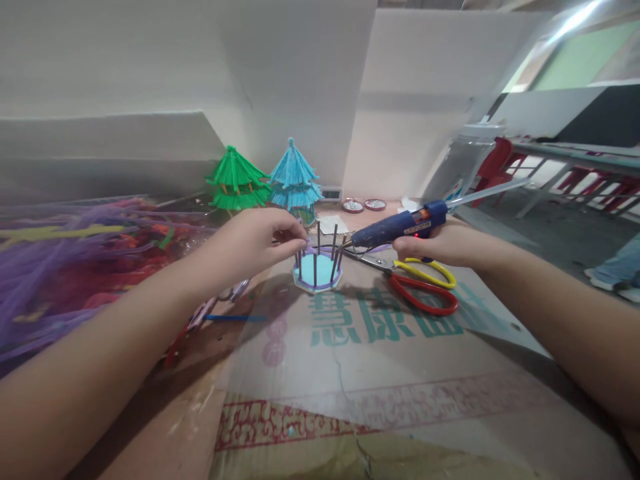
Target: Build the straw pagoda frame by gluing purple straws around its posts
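A small octagonal base (318, 270) with a light blue top and a purple edging stands on the printed cardboard, several dark posts rising around its rim. At its left rear edge my left hand (280, 237) is closed, thumb and fingertips pinching what looks like a thin purple strip. My right hand (435, 243) is wrapped round a dark blue glue gun (395, 229) with a clear glue stick out of its back. The gun's nozzle points left, close to the posts at the right of the base. Whether it touches them cannot be made out.
Scissors (423, 293) with red and yellow handles lie right of the base. Behind stand green (237, 180) and blue (294, 177) roofed models and two small dishes (364, 205). Purple and red strips (95, 280) pile up at left; a clear jar (465, 160) stands at right.
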Available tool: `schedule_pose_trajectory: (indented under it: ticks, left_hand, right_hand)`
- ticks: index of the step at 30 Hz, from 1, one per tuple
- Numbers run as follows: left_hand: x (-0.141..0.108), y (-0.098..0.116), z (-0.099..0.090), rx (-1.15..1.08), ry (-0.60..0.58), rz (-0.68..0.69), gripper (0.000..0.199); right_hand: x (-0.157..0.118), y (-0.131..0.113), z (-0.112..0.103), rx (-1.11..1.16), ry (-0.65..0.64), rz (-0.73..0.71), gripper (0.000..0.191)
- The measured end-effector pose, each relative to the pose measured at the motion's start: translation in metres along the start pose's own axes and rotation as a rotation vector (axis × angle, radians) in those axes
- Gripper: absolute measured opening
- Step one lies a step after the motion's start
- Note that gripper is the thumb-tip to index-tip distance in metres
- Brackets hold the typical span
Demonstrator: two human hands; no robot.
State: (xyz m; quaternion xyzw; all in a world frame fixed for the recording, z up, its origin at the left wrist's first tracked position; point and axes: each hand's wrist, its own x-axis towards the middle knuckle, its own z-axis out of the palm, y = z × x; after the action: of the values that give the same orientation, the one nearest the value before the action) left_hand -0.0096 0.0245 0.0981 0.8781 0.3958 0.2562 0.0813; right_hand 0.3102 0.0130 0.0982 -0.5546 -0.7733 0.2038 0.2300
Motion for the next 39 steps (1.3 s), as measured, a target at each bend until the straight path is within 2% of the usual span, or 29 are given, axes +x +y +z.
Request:
schedule_pose_trajectory:
  ticks: [3,8,14,26,39]
  left_hand:
    - [0.001,-0.004,0.002,-0.014,-0.008,0.022,0.02]
    - [0.0,-0.008,0.004,-0.043,-0.022,0.011,0.02]
    - [0.0,-0.007,0.004,-0.054,-0.026,-0.002,0.02]
    - [0.001,-0.008,0.005,-0.043,-0.029,-0.007,0.018]
    - [0.001,-0.007,0.004,-0.037,-0.015,-0.006,0.017]
  right_hand:
    - [0.001,-0.003,-0.001,-0.019,-0.048,0.016,0.047]
    - [0.001,-0.001,-0.006,-0.061,-0.026,-0.082,0.04]
    - [0.001,0.008,-0.006,0.021,-0.122,-0.003,0.042]
    - [0.0,0.006,-0.001,-0.018,-0.018,-0.021,0.051]
    - [-0.001,0.001,0.001,-0.038,0.008,-0.012,0.063]
